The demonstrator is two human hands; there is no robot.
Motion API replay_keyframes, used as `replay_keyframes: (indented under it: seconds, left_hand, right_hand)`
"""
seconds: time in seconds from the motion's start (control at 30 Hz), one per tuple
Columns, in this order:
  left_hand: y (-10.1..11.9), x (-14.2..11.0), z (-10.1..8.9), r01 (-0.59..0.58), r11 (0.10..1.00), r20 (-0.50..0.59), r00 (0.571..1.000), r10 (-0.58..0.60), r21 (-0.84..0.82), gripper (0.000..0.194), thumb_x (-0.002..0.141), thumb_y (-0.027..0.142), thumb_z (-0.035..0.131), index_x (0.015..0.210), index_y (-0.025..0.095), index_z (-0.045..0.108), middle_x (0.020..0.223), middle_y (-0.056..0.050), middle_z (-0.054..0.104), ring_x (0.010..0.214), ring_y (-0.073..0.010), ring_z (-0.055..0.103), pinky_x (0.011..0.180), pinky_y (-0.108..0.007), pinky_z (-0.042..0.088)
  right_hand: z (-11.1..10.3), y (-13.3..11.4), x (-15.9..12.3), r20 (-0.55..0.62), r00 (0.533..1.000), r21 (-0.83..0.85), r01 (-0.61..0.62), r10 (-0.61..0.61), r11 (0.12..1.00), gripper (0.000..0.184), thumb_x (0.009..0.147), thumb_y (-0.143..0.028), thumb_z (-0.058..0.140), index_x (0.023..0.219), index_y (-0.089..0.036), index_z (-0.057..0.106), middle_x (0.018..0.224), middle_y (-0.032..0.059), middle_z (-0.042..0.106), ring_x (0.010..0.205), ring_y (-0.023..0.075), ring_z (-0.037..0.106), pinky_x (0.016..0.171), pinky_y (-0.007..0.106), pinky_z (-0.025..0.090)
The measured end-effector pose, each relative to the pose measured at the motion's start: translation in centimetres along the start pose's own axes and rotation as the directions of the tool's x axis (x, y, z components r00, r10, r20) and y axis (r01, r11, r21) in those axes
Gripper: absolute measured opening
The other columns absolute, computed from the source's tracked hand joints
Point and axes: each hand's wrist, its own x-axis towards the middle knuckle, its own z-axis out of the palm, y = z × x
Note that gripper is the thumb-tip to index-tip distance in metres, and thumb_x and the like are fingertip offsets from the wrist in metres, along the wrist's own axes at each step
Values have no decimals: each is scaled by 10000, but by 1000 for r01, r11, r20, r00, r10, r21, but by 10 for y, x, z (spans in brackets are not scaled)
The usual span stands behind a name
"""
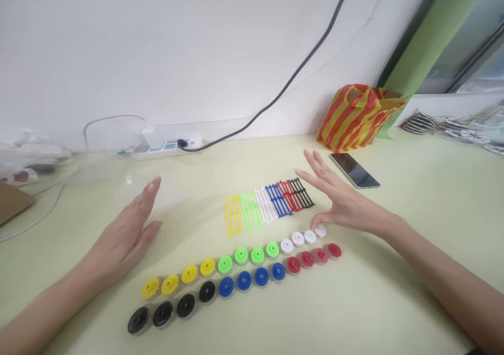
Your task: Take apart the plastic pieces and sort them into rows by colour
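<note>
My left hand hovers flat over the pale table, fingers stretched out, holding nothing, left of the coloured parts. My right hand is spread open just right of a row of thin plastic sticks in yellow, green, white, blue, red and black. Its thumb is close to the last white disc. Below lie two slanted rows of round discs: yellow, green, white above; black, blue, red below.
A phone lies face up behind my right hand. A red and yellow striped bag stands at the wall. A white power strip with a black cable sits at the back. Clutter lies at the far left and far right edges.
</note>
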Motion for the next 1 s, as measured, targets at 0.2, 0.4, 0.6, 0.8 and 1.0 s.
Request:
replay_keyframes:
  seconds: [0.2, 0.4, 0.6, 0.8, 1.0]
  left_hand:
    - [2, 1, 0, -44, 999, -23, 999, 44, 6, 687, 1037, 416, 330, 1634, 386, -9, 1708, 58, 140, 1554, -247, 252, 1272, -486, 258]
    - [-2, 3, 2, -182, 981, -57, 981, 185, 66, 692, 1028, 370, 371, 1617, 456, 17, 1705, 79, 141, 1546, -245, 274, 1260, -518, 284]
    - [-2, 2, 2, -251, 964, -52, 965, 256, 92, 680, 1029, 342, 372, 1616, 460, 51, 1701, 72, 165, 1545, -236, 280, 1261, -523, 290]
    - [1, 1, 2, -236, 968, -28, 971, 239, 89, 689, 1042, 326, 368, 1622, 433, 14, 1713, 53, 117, 1556, -253, 248, 1256, -533, 295]
    - [5, 1, 2, -255, 964, -17, 966, 257, 77, 682, 1054, 308, 356, 1628, 409, 1, 1719, 27, 102, 1556, -265, 246, 1251, -513, 302]
  right_hand:
    - [-22, 9, -6, 59, 998, -14, -24, 25, 1000, 232, 888, -416, 742, 1076, -280, 750, 1716, -75, 43, 1570, 396, 25, 1238, 676, 204]
    - [-17, -10, -2, 100, 995, -25, 7, -4, 1000, 194, 954, -293, 650, 795, -209, 724, 1696, -37, 216, 1575, 349, 132, 1251, 670, 191]
    - [-20, -21, -6, 195, 980, -27, -26, 31, 999, 183, 935, -233, 648, 763, -207, 703, 1689, -31, 242, 1574, 360, 134, 1234, 685, 226]
    - [-19, -10, -8, 119, 993, -78, 5, 4, 997, 138, 945, -188, 610, 883, -235, 725, 1630, 15, 380, 1547, 357, 245, 1206, 672, 292]
    - [-2, -18, -3, -156, 984, -54, -100, 91, 994, 255, 965, -175, 550, 1166, -256, 685, 1221, 127, 610, 1127, 301, 613, 954, 527, 543]
